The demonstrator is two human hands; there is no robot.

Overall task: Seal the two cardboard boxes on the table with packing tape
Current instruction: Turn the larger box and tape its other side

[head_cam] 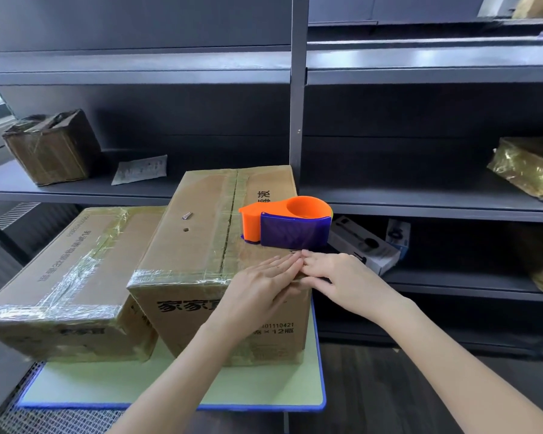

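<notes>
two cardboard boxes sit on a pale green table [113,383] with a blue rim. the taller box [213,245] stands at the right, its long axis running away from the camera, its near face printed with large chinese characters, "401110421" and "× 12" beside smaller characters. shiny tape runs along its top seam and near top edge. an orange and purple tape dispenser [287,222] rests on the top at the right side, its orange nose pointing left.

both hands lie at the near right top corner of this box. the left hand [264,283] lies flat, fingers straight and together, across the top edge and front face. the right hand [336,278] presses the corner, fingers bent and close together, fingertips touching those of the left.

the lower box [72,277] lies just left, touching the taller one, crossed by wrinkled tape, its printed characters upside down. its left end overhangs the table edge. the right table edge lies just beside the taller box.

dark shelves [420,195] behind hold a worn carton [49,148], a flat packet [140,169] and foil-wrapped parcels [527,169].
</notes>
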